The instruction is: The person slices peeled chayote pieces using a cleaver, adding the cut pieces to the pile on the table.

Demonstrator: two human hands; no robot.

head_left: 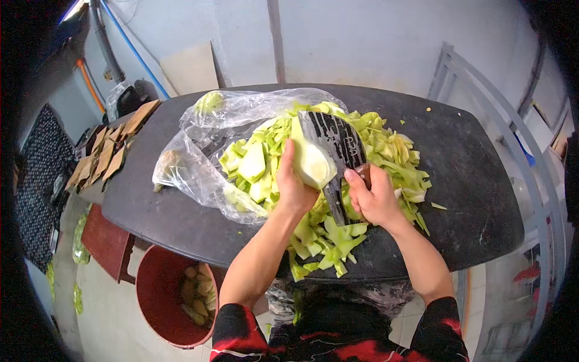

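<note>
My left hand (295, 187) is closed around a thick, pale green vegetable (313, 163) with a whitish cut end, tilted over the table; its exact kind I cannot tell. In my right hand (375, 196) is the brown handle of a cleaver (335, 142). Its broad dark blade, streaked with wet light marks, lies against or just beside the vegetable's right side. Left of the vegetable, pale green cut chunks (252, 163) are heaped on a clear plastic bag (196, 187). Green peelings (395, 148) pile up to the right, and more strips (329, 241) lie near the front edge.
The dark table (464, 181) has rounded corners. A red-brown bucket (154, 301) with pale pieces inside stands on the floor, beside a red stool (105, 238). Cardboard pieces (108, 151) lie at the left; a grey metal rail (531, 151) stands at the right.
</note>
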